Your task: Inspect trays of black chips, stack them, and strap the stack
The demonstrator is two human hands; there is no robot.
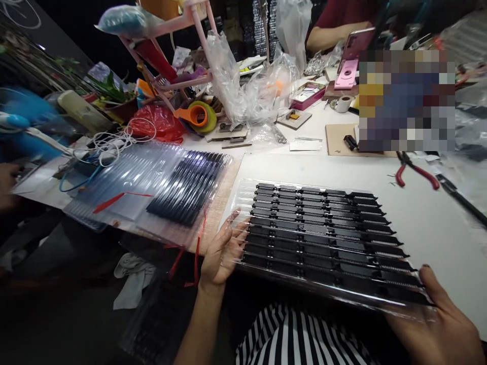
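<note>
Between my hands is a clear plastic tray (245, 190) with rows of black toothed strips (315, 228) lying in its grooves. My left hand (222, 251) grips the tray's left edge, fingers partly seen through the clear plastic. At the lower right corner my right hand (443, 312) holds the tray, thumb on top and the other fingers hidden beneath. The tray's front edge reaches past the table edge, above a striped garment (300, 337).
A stack of similar clear trays (129, 172) with red ties (110, 202) lies left. Red-handled pliers (416, 172) are at right. Behind are plastic bags (251, 96), an orange tape ring (198, 115), a phone (355, 48) on a pink stand and another person's arm (335, 36).
</note>
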